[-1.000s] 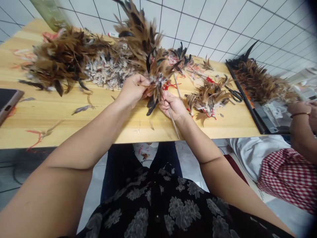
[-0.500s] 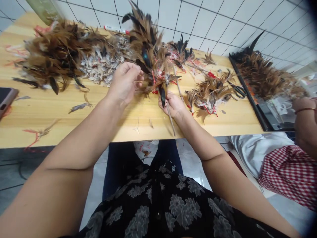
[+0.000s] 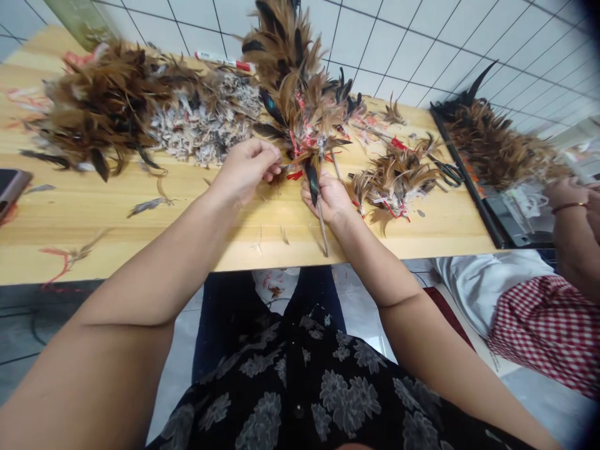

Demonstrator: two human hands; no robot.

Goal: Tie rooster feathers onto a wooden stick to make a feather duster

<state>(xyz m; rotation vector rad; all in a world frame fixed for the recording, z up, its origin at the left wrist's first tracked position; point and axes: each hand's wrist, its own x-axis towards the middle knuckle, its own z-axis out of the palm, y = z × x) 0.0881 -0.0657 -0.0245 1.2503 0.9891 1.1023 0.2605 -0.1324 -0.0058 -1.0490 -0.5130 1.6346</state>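
My right hand (image 3: 328, 197) is closed around the thin stick of a feather duster (image 3: 293, 69), whose brown and black feathers rise away from me toward the tiled wall. The stick's bare end (image 3: 323, 234) points back at my body. Red string (image 3: 296, 134) shows among the feathers near the lower part of the duster. Just left of those feathers, my left hand (image 3: 250, 165) has its fingers curled and thumb pinched in; what they hold, if anything, is too small to make out. A dark glossy feather (image 3: 312, 181) hangs over my right fingers.
A large heap of brown feathers (image 3: 96, 106) and pale feather bundles (image 3: 199, 125) lie left. Right are a smaller feather pile (image 3: 403, 178), scissors (image 3: 450, 173) and a black tray (image 3: 469, 181). A co-worker's hand (image 3: 567, 194) is beyond. A marker (image 3: 222, 60) lies by the wall.
My left hand has come slightly down and to the right, its fingers more pinched. The duster has turned, showing more brown feathers. My right hand keeps its hold.
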